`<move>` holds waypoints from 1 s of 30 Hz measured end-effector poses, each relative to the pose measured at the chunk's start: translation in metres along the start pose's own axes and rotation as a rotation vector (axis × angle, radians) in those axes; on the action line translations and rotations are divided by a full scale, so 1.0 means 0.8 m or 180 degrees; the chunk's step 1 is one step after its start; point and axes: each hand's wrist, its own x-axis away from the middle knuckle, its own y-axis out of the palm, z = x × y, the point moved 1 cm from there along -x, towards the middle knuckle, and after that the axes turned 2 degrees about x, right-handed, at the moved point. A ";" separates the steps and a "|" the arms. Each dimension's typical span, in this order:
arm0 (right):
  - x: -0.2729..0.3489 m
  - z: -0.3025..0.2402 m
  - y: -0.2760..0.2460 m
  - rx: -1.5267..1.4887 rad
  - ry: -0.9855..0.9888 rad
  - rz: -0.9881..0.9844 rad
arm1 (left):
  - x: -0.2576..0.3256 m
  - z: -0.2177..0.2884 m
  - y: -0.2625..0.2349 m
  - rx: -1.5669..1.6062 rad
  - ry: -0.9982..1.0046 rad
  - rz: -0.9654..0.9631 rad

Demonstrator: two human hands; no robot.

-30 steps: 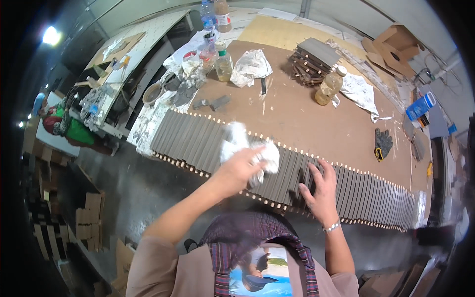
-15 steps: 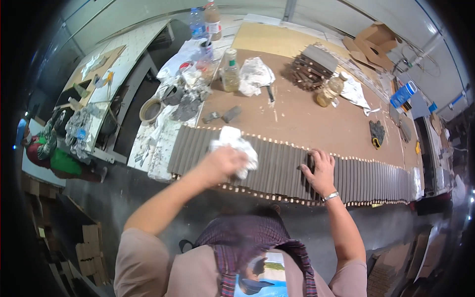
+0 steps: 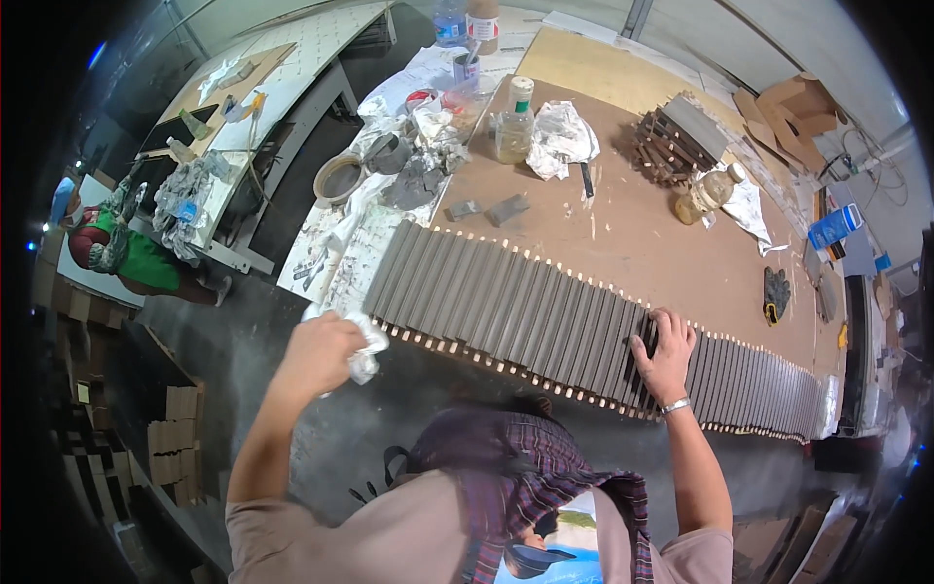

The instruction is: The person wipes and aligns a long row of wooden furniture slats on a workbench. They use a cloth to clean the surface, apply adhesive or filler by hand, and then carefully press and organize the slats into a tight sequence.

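A long row of grey-brown wooden slats (image 3: 506,297) lies side by side along the near edge of a brown workbench (image 3: 642,234). My left hand (image 3: 316,350) grips a crumpled white cloth (image 3: 365,350) just off the row's left end, over the floor. My right hand (image 3: 664,352) rests flat on the slats near the middle right, with a metal bracelet at the wrist.
On the bench stand a bottle of yellowish liquid (image 3: 514,122), a crumpled white sheet (image 3: 562,136), a stack of dark slats (image 3: 676,141) and a jar (image 3: 705,193). A cluttered side table (image 3: 243,107) is at the left. Cardboard pieces (image 3: 175,428) stand on the floor.
My left hand has swept the cloth leftwards along the slats and off the row's left end. My right hand has stayed pressed on the slats.
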 end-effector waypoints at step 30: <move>0.005 0.023 0.022 0.0310 -0.0062 0.0138 | -0.191 0.149 0.079 0.1057 0.1461 0.0884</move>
